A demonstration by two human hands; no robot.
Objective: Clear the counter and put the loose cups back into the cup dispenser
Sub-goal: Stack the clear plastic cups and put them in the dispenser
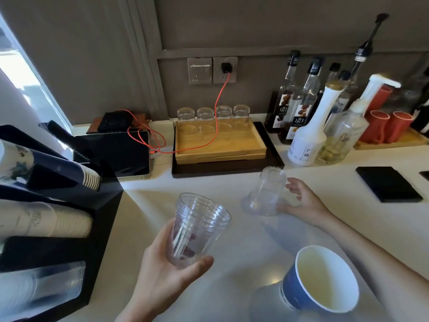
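My left hand grips a stack of clear plastic cups, mouth up, held above the white counter. An upside-down clear plastic cup stands on the counter further back. My right hand is at its right side, fingers spread around the rim, touching or nearly touching it. A blue paper cup with a white inside stands upright at the front right. The black cup dispenser sits at the left, with dark paper cups, white paper cups and clear cups lying in its slots.
A wooden tray with several upturned glasses stands at the back on a dark tray. A tablet with a red cable lies left of it. Syrup bottles and red cups line the back right. A black pad lies at the right.
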